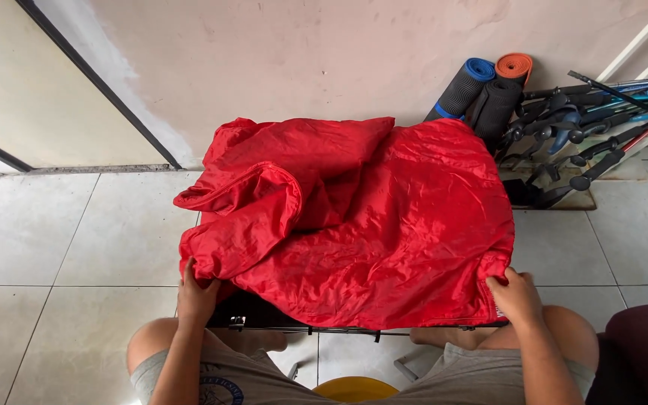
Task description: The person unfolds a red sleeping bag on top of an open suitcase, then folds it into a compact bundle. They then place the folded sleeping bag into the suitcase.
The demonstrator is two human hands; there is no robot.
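Observation:
A crumpled red jacket (pixel 369 225) of shiny fabric lies spread over a small dark folding table (pixel 264 319), covering nearly all of its top. My left hand (pixel 195 295) grips the jacket's near left corner at the table's edge. My right hand (pixel 515 295) pinches the near right hem. A sleeve is folded across the jacket's left side. My knees show under the table's front edge.
Rolled mats (pixel 481 94), blue, orange and black, lean on the wall at the back right. Beside them lies a heap of trekking poles (pixel 594 127). A dark red seat (pixel 643 352) is at my right. A yellow stool (pixel 355 390) sits under me. White floor tiles surround the table.

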